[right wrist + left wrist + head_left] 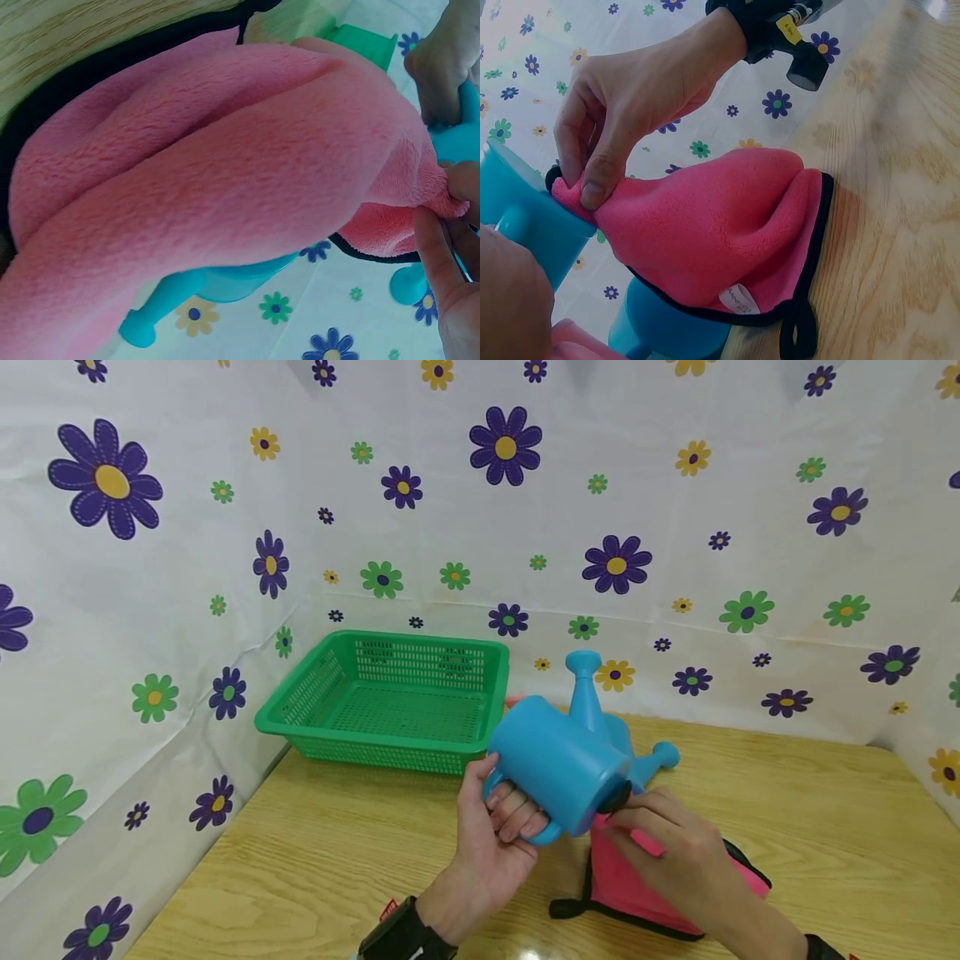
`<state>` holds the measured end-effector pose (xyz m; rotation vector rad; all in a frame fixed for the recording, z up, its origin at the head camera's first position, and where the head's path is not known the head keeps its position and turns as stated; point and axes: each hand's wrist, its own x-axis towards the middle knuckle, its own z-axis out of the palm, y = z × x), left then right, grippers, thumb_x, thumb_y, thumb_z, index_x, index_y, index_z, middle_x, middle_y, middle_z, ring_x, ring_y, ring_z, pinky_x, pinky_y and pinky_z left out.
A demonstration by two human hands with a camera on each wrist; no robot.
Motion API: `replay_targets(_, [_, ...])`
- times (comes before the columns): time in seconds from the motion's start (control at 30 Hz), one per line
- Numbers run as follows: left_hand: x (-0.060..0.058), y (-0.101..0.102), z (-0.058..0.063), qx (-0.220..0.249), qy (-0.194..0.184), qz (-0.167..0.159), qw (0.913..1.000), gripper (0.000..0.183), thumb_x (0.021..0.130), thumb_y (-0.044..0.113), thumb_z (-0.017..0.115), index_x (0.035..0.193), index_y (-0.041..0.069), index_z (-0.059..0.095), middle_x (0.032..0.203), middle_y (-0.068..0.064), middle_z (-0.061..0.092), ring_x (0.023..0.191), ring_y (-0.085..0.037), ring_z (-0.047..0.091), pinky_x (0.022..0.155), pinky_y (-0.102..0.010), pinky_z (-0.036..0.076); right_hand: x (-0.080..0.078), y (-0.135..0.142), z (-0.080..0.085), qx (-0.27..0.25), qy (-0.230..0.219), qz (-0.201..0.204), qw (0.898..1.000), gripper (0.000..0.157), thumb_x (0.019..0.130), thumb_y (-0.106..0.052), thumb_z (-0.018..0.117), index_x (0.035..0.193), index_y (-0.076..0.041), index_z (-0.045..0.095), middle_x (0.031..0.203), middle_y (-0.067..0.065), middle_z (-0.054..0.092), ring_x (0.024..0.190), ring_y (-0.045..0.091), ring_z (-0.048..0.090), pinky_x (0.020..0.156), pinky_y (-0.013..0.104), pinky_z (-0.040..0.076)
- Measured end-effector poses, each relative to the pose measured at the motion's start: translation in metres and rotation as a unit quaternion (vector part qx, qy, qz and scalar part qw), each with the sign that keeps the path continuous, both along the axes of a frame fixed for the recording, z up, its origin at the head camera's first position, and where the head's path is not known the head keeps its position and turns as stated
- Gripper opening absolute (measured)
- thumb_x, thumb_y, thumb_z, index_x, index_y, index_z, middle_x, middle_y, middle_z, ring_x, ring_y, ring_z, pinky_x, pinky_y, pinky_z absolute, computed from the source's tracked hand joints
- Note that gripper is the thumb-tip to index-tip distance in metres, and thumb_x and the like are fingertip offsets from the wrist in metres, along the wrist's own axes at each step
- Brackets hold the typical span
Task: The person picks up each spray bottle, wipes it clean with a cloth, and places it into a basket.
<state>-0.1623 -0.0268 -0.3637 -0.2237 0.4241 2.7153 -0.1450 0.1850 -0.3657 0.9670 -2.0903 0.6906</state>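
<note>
A blue toy watering can (pixel 558 752) is held tilted in my left hand (pixel 487 843), with the fingers curled through its looped handle. My right hand (pixel 682 852) pinches a corner of a pink plush cloth (pixel 705 217) with black edging, right at the can's lower right end. The rest of the cloth hangs down to the table, where its black hanging loop (pixel 799 334) and white label (pixel 739 298) show in the left wrist view. Behind the held can, another blue watering can (pixel 671 319) is partly hidden by the cloth.
A green perforated basket (pixel 382 747) stands at the back left of the wooden table (pixel 322 852). A small pinkish thing (pixel 513 701) peeks out beside its right end. Flower-printed white sheeting (pixel 525 527) walls off the back and sides.
</note>
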Motion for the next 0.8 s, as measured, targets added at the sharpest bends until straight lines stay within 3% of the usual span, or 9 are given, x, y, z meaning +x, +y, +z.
replay_targets(0.2, [-0.004,-0.003,-0.003,-0.049,0.054,-0.043,0.9964,0.051,0.092,0.037,0.055,0.054,0.02,0.025,0.047,0.008,0.02,0.043,-0.007,0.018,0.045,-0.02,0.027,-0.004,0.023,-0.001,0.004,-0.035,-0.054,0.998,0.058,0.094,-0.055,0.043,0.081,-0.007,0.073,0.081,0.002,0.07,0.077,0.013,0.066,0.061,0.037,0.061])
replay_targets(0.23, [-0.005,-0.005,-0.004,-0.071,0.081,-0.053,0.9928,0.051,0.094,0.036,0.054,0.054,0.02,0.025,0.047,0.008,0.02,0.042,-0.007,0.018,0.046,-0.02,0.026,-0.006,0.029,-0.001,0.004,-0.042,-0.063,0.997,0.059,0.094,-0.055,0.043,0.083,-0.006,0.073,0.082,0.002,0.071,0.077,0.012,0.066,0.063,0.032,0.061])
replay_targets(0.3, [-0.008,-0.01,-0.007,-0.135,0.151,-0.072,0.9766,0.053,0.096,0.034,0.054,0.054,0.02,0.026,0.047,0.007,0.021,0.042,-0.007,0.02,0.047,-0.021,0.026,-0.008,0.042,0.0,-0.008,-0.06,-0.082,0.995,0.042,0.09,-0.045,0.063,0.086,-0.005,0.074,0.083,0.004,0.072,0.076,0.011,0.066,0.066,0.02,0.06])
replay_targets(0.4, [-0.014,-0.017,-0.012,-0.25,0.267,-0.098,0.9255,0.052,0.094,0.032,0.062,0.056,0.019,0.029,0.048,0.007,0.025,0.043,-0.008,0.024,0.049,-0.023,0.028,-0.011,0.068,0.005,-0.071,-0.106,-0.114,0.985,0.014,0.083,-0.012,0.076,0.092,-0.002,0.073,0.087,0.006,0.072,0.079,0.006,0.064,0.071,0.005,0.052])
replay_targets(0.47, [-0.019,-0.02,-0.016,-0.329,0.335,-0.11,0.876,0.039,0.089,0.034,0.069,0.063,0.018,0.045,0.053,0.007,0.037,0.049,-0.008,0.035,0.054,-0.024,0.034,-0.013,0.087,0.012,-0.116,-0.157,-0.147,0.97,0.019,0.079,0.002,0.076,0.098,-0.001,0.071,0.092,0.0,0.07,0.082,0.002,0.061,0.072,0.0,0.047])
replay_targets(0.53, [-0.024,-0.023,-0.018,-0.382,0.388,-0.12,0.83,0.028,0.084,0.037,0.073,0.084,0.011,0.06,0.069,0.004,0.055,0.063,-0.011,0.05,0.064,-0.027,0.043,-0.015,0.105,0.023,-0.15,-0.196,-0.175,0.953,0.017,0.087,-0.004,0.07,0.104,0.0,0.069,0.096,-0.009,0.066,0.087,-0.002,0.058,0.073,-0.002,0.045])
replay_targets(0.63, [-0.03,-0.024,-0.022,-0.42,0.451,-0.125,0.7779,0.06,0.081,0.037,0.074,0.129,0.007,0.053,0.112,-0.007,0.064,0.098,-0.02,0.059,0.091,-0.04,0.05,-0.021,0.125,0.042,-0.165,-0.195,-0.184,0.949,0.018,0.092,-0.007,0.065,0.108,0.001,0.066,0.096,-0.021,0.06,0.088,-0.003,0.057,0.069,-0.003,0.044])
replay_targets(0.7, [-0.031,-0.023,-0.024,-0.427,0.467,-0.131,0.7634,0.062,0.08,0.036,0.074,0.129,0.005,0.052,0.113,-0.006,0.066,0.102,-0.018,0.059,0.098,-0.044,0.047,-0.025,0.13,0.056,-0.161,-0.169,-0.16,0.959,0.018,0.09,0.003,0.064,0.107,0.004,0.066,0.097,-0.022,0.06,0.089,-0.002,0.057,0.069,-0.001,0.046])
replay_targets(0.8, [-0.031,-0.02,-0.026,-0.433,0.48,-0.14,0.7499,0.054,0.078,0.035,0.076,0.115,0.002,0.053,0.081,0.001,0.059,0.082,-0.012,0.055,0.095,-0.039,0.044,-0.029,0.123,0.074,-0.126,-0.132,-0.098,0.978,0.027,0.08,0.021,0.064,0.103,0.007,0.068,0.098,-0.014,0.065,0.09,0.002,0.06,0.07,0.001,0.049])
